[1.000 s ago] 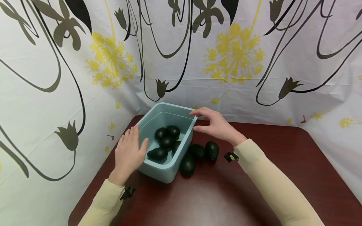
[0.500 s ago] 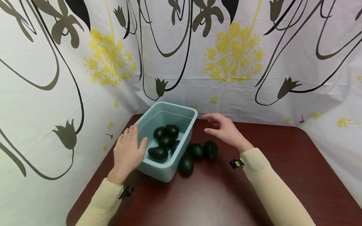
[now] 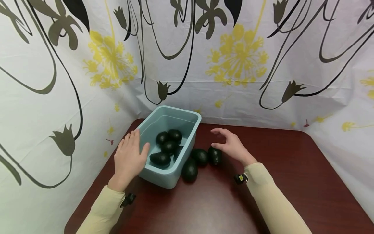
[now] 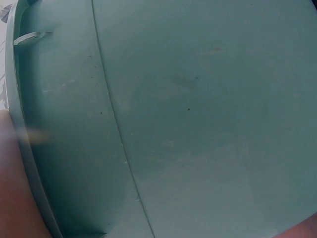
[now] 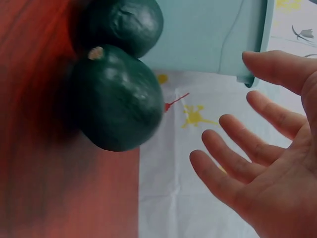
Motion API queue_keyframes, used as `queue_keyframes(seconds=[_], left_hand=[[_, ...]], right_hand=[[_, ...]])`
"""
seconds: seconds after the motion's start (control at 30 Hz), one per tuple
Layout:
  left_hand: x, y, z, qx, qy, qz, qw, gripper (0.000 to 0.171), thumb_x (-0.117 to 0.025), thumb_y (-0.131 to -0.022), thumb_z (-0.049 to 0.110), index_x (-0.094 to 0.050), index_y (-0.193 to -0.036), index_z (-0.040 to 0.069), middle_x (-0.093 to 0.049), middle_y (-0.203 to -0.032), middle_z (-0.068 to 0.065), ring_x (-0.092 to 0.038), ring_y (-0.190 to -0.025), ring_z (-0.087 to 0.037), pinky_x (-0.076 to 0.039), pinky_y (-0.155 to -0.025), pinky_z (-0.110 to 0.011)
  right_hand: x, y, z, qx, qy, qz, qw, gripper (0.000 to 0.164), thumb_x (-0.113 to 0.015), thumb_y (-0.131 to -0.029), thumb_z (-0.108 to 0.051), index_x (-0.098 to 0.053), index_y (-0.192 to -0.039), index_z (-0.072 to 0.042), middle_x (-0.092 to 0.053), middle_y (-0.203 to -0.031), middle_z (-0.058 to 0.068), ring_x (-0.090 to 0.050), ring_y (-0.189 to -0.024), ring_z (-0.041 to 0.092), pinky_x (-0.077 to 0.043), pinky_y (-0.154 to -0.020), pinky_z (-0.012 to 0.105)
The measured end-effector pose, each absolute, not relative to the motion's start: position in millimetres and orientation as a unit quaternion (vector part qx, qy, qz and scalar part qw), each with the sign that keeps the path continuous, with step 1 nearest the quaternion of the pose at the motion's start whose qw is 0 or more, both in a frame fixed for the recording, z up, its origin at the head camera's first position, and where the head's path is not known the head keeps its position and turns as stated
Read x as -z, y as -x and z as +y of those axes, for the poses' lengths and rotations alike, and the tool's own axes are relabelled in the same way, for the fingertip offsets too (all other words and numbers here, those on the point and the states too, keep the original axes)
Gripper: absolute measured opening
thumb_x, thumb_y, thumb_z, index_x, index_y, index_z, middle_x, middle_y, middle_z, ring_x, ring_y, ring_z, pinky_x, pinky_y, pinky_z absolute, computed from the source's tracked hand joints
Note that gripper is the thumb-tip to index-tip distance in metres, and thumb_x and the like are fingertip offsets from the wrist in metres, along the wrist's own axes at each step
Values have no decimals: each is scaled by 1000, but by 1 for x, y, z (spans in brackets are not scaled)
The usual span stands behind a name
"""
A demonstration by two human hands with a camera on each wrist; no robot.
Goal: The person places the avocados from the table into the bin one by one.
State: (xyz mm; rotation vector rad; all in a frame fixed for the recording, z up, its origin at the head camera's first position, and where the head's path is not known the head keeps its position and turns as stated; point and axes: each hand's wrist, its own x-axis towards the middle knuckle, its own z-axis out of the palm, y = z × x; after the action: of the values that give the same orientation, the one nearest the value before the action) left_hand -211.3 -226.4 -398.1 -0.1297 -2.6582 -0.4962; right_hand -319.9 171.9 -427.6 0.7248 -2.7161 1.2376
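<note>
Head view: the right hand has its fingers parted and loosely bent, holding nothing, the nearest avocado just below the thumb; the left hand lies straight-fingered along the bin. A good grip would probably straddle that avocado's middle — thumb opposite fingers. The right wrist view alone shows its pale stem nub; only the head view shows the avocados inside, right of the left fingers.

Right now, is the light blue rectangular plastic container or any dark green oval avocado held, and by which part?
Nothing appears gripped: the left hand, fingers straight, lies at the container's left rim; the right hand is empty near an avocado.
</note>
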Motion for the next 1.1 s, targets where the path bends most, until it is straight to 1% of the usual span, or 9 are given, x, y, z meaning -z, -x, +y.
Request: queue_keyframes(seconds=[0.07, 0.2, 0.33, 0.43, 0.57, 0.77, 0.9, 0.97, 1.1], left_hand=[[398, 211, -226, 180, 47, -959, 215, 74, -46, -104, 48, -28, -157, 0, -33, -158, -24, -29, -145, -43, -19, -118, -58], [400, 211, -226, 183, 46, -959, 213, 74, -46, -104, 47, -29, -157, -1, -34, -158, -24, -29, -145, -43, -19, -118, -58], [400, 211, -226, 182, 46, -959, 212, 73, -46, -104, 47, -29, -157, -1, -34, -157, -25, -29, -145, -43, -19, -118, -58], [400, 211, -225, 181, 46, -959, 214, 73, -47, -104, 46, -29, -157, -1, -34, -157, -25, -30, -144, -43, -20, -118, -58], [398, 211, -226, 181, 47, -958, 217, 73, -47, -103, 46, -30, -156, -2, -34, -157, -25, -30, -144, -44, -20, -117, -59], [395, 213, -225, 184, 47, -959, 212, 73, -46, -104, 46, -28, -157, -1, -33, -158, -25, -29, -145, -43, -18, -118, -57], [395, 212, -224, 186, 48, -959, 210, 73, -45, -104, 46, -27, -157, -1, -32, -158, -25, -28, -145, -44, -18, -118, -58], [396, 211, -224, 186, 48, -958, 211, 73, -46, -104, 45, -28, -157, -1, -32, -158, -25, -29, -145, -44, -18, -118, -58], [397, 210, -225, 186, 49, -958, 213, 73, -47, -104, 45, -28, -157, -1, -33, -158, -25, -29, -144, -44, -19, -118, -57]], right_hand=[[432, 318, 172, -400, -229, -887, 32, 54, -77, -90, -29, -56, -140, -26, -56, -137, -1, -52, -126, 31, -45, -98, 54], [441, 315, 171, -394, -206, -895, 24, 53, -77, -90, -26, -56, -138, -27, -57, -137, 1, -52, -127, 30, -45, -98, 53], [451, 310, 172, -395, -180, -901, 15, 52, -77, -91, -24, -56, -139, -25, -57, -136, 2, -56, -124, 28, -49, -95, 51], [457, 306, 173, -394, -169, -903, 13, 52, -76, -91, -24, -55, -139, -22, -58, -136, 7, -59, -121, 30, -51, -92, 52], [463, 302, 169, -387, -157, -908, 26, 52, -77, -90, -25, -55, -137, -16, -56, -135, 15, -58, -118, 32, -50, -92, 53], [466, 294, 160, -361, -117, -924, 53, 58, -84, -83, -28, -52, -129, -10, -51, -126, 15, -57, -110, 32, -50, -87, 51], [469, 289, 157, -330, -102, -936, 63, 56, -86, -80, -31, -55, -122, -11, -49, -121, 15, -57, -93, 31, -50, -77, 49], [471, 286, 155, -311, -100, -943, 67, 56, -86, -80, -32, -56, -123, -14, -49, -120, 14, -57, -86, 31, -50, -73, 49], [476, 283, 151, -280, -107, -951, 78, 62, -86, -79, -32, -56, -132, -19, -49, -122, 14, -61, -85, 31, -52, -73, 51]])
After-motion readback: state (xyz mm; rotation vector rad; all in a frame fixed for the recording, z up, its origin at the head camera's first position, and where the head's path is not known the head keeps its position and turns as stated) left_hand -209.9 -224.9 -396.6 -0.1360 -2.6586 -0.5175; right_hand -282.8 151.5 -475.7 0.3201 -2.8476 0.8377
